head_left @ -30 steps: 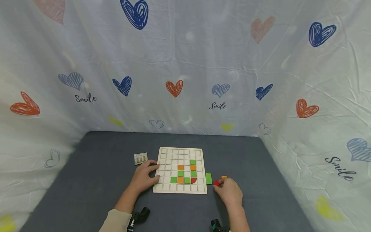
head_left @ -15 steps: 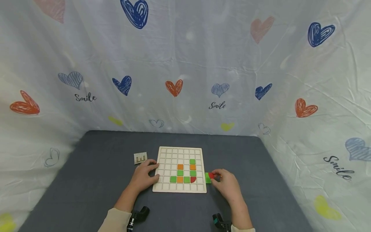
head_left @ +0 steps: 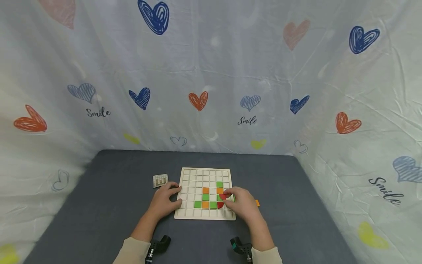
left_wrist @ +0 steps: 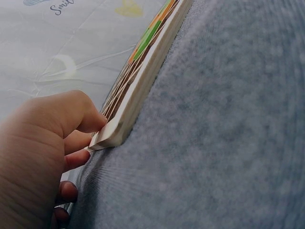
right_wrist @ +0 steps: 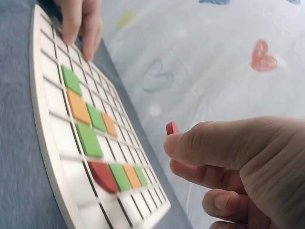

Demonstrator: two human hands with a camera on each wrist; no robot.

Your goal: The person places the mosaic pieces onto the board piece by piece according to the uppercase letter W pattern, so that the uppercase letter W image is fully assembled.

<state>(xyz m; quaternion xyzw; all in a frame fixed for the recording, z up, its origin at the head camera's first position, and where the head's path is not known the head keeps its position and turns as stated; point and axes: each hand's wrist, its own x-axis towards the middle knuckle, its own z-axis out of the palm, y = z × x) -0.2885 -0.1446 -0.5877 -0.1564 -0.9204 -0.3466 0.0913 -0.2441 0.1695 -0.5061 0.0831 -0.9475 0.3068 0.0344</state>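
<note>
A wooden grid board (head_left: 190, 216) lies on the table with several green and orange square tiles set in its cells. Among them sits a dark red rounded tile (right_wrist: 103, 175), next to a green square. My left hand (head_left: 161, 201) holds the board's left edge; in the left wrist view its thumb rests on the rim near the corner. Over the right part of the board, my right hand (head_left: 243, 203) pinches a red rounded tile (head_left: 222, 197) between thumb and index finger. The right wrist view shows only a thin red edge of it past the thumb.
A small card with a printed grid (head_left: 160, 180) lies left of the board, beyond the left hand. An orange piece (head_left: 257, 202) shows just right of the right hand. A dark grey cloth (head_left: 132, 165) covers the table, and a printed curtain (head_left: 217, 73) hangs behind.
My right hand has picked up the red tile from right of the board and moved left with it, over the board. The left hand has stayed at the edge.
</note>
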